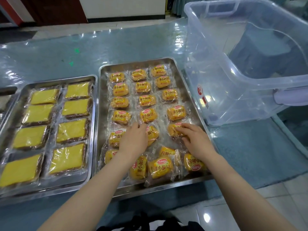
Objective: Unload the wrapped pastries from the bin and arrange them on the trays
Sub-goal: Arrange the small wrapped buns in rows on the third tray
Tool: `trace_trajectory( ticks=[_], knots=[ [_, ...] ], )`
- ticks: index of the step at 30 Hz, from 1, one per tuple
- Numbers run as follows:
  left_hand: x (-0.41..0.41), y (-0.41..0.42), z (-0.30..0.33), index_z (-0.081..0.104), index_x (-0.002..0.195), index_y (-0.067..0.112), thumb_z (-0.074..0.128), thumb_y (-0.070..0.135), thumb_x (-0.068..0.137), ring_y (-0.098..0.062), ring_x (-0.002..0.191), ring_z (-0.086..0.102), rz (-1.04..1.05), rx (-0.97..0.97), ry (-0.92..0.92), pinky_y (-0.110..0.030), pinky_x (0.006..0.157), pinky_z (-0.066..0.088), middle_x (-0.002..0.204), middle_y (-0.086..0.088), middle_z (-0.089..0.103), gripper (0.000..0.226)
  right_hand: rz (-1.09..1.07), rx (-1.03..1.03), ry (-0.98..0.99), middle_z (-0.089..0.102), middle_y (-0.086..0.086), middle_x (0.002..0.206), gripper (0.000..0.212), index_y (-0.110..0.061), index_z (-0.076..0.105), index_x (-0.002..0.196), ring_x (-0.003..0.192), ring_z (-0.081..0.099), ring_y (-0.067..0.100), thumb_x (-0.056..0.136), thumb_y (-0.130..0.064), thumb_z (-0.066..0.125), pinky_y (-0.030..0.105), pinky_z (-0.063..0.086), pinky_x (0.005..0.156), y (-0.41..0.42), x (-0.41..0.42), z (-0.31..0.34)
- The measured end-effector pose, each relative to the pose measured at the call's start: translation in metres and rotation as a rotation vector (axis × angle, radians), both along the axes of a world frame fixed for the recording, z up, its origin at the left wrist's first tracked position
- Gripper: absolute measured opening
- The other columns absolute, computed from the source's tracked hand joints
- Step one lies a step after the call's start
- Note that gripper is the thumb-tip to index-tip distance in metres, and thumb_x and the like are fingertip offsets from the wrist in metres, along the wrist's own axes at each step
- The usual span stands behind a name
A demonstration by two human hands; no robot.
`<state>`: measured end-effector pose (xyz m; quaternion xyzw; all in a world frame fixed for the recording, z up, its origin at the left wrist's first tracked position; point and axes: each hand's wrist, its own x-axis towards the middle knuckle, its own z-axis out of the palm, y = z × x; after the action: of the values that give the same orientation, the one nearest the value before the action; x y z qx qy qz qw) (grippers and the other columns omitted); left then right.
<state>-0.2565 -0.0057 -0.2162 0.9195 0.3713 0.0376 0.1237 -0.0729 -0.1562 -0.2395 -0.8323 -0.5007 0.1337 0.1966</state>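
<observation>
Left hand [134,139]: fingers loosely bent, laid over the wrapped small breads of the fifth row; whether its grip closes on one cannot be told. Right hand [195,139]: fingertips curled onto the bread packet [173,130] at the right end of that row, which is pinched lightly from above.

Both hands are held over the large steel tray [185,75]. Four neat rows of three packets are seen beyond the hands. Nearer, the fifth row is partly covered by the hands. Along the near rim about six packets [160,167] are piled loosely, some turned upside down and overlapping. Bare tray floor is seen only in narrow strips along the right rim and near edge.

To the left, just beside, a second steel tray [94,104] is filled with eight flat yellow cake slices [71,132] in two columns of four, packed close to the rims.

To the right, a clear plastic bin [250,77] is tilted up on the tabletop [83,50], near the tray's right rim; no pastries are seen in it. Open tabletop is left beyond both trays.
</observation>
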Motion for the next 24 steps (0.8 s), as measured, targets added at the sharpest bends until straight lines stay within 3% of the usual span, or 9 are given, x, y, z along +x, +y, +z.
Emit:
trace_trajectory(
  ticks=[3,5,8,10,14,17,19,21,24],
  knots=[
    [0.001,-0.015,-0.01,0.032,0.142,0.024,0.043,0.033,0.096,-0.036,0.128,0.038,-0.058,-0.089,0.122,-0.046,0.095,0.043,0.148,-0.011,0.031,0.048,0.032,-0.016,-0.033,0.036,-0.006,0.149,0.048,-0.033,0.045,0.138,0.137,0.03,0.018,0.093,-0.018,0.053,0.036,0.024,0.113,-0.002,-0.003,0.002],
    [0.003,-0.017,-0.017,0.014,0.149,0.026,0.038,0.041,0.097,-0.035,0.141,0.018,-0.118,-0.179,0.188,-0.047,0.108,0.029,0.158,-0.008,0.009,0.059,0.024,-0.021,-0.102,0.032,-0.004,0.151,0.048,-0.031,0.044,0.139,0.141,0.023,0.02,0.093,-0.02,0.052,0.037,0.017,0.114,-0.004,-0.006,0.004],
    [0.002,-0.012,-0.025,-0.008,0.149,0.032,0.032,0.046,0.098,-0.027,0.145,-0.006,-0.181,-0.29,0.227,-0.043,0.115,0.011,0.157,-0.002,-0.016,0.067,-0.015,-0.022,-0.236,0.042,0.001,0.144,0.041,-0.031,0.053,0.131,0.134,0.031,0.023,0.091,-0.024,0.054,0.041,0.023,0.111,-0.008,-0.008,0.007],
    [-0.001,-0.01,-0.024,-0.012,0.148,0.034,0.031,0.051,0.096,-0.023,0.144,-0.012,-0.203,-0.328,0.219,-0.043,0.115,0.007,0.155,0.002,-0.023,0.069,0.013,-0.08,-0.188,0.043,-0.003,0.144,0.04,-0.033,0.051,0.133,0.133,0.033,0.02,0.093,-0.028,0.05,0.04,0.025,0.11,-0.008,-0.008,0.008],
    [-0.011,-0.021,-0.015,0.003,0.149,0.034,0.034,0.048,0.096,-0.016,0.144,-0.007,-0.248,-0.224,0.032,-0.038,0.117,0.009,0.158,0.003,-0.01,0.064,0.021,-0.095,-0.012,0.029,-0.01,0.152,0.044,-0.03,0.041,0.142,0.139,0.024,0.014,0.098,-0.025,0.042,0.031,0.019,0.113,-0.011,-0.006,0.009],
    [-0.02,-0.032,-0.008,0.031,0.144,0.033,0.047,0.039,0.094,-0.013,0.137,0.028,-0.216,-0.283,-0.114,-0.03,0.109,0.026,0.153,0.008,0.026,0.052,-0.167,0.076,0.107,0.047,-0.009,0.135,0.035,-0.027,0.058,0.123,0.12,0.045,0.012,0.096,-0.009,0.045,0.022,0.036,0.096,-0.024,-0.005,0.016],
    [-0.027,-0.035,-0.006,0.042,0.137,0.033,0.05,0.041,0.093,-0.008,0.12,0.047,-0.201,-0.331,-0.109,-0.023,0.095,0.036,0.141,0.011,0.044,0.046,-0.192,0.03,0.087,0.055,-0.006,0.121,0.029,-0.025,0.062,0.114,0.105,0.053,0.015,0.094,-0.009,0.048,0.023,0.042,0.082,-0.034,-0.001,0.021],
    [-0.032,-0.035,-0.006,0.04,0.138,0.035,0.05,0.047,0.092,-0.007,0.112,0.052,-0.202,-0.375,-0.04,-0.022,0.088,0.039,0.136,0.011,0.049,0.049,-0.088,-0.11,0.019,0.057,-0.003,0.124,0.031,-0.021,0.061,0.121,0.11,0.053,0.018,0.091,-0.015,0.057,0.028,0.044,0.088,-0.04,0.002,0.023],
    [-0.034,-0.037,-0.014,0.026,0.146,0.034,0.04,0.056,0.092,-0.013,0.129,0.042,-0.213,-0.448,0.075,-0.03,0.102,0.036,0.149,0.007,0.035,0.06,0.006,-0.224,0.007,0.047,-0.003,0.14,0.057,-0.022,0.047,0.138,0.126,0.044,0.018,0.085,-0.027,0.068,0.031,0.036,0.102,-0.041,0.003,0.025]
  ],
)
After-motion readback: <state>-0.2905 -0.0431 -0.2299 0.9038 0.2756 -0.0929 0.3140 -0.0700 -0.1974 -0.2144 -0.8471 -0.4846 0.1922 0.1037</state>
